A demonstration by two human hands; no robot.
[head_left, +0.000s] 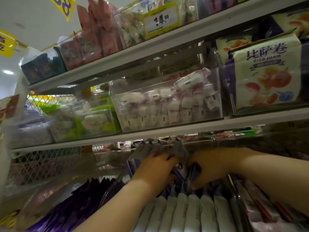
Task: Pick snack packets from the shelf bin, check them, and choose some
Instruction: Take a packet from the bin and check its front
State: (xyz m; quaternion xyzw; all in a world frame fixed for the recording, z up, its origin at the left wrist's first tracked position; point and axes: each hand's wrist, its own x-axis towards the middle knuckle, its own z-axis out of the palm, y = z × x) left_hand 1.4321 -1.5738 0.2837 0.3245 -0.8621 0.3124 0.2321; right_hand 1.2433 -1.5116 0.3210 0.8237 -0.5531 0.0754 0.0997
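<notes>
Head view: "BISAJUAN" pack, "14.90" tag; left hand and right hand pinch purple packets.

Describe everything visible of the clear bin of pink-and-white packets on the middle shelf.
The clear bin looks like transparent hard plastic, with a rounded upper left corner. It sits on the grey middle shelf, between a bin of green-and-white packs and a bin holding a white-and-purple bag. Small pink-and-white wrapped packets fill it, heaped above its rim at right. Neither hand touches it.

Grey metal store shelves, wire mesh backing, white ceiling, ceiling light at left.
</notes>
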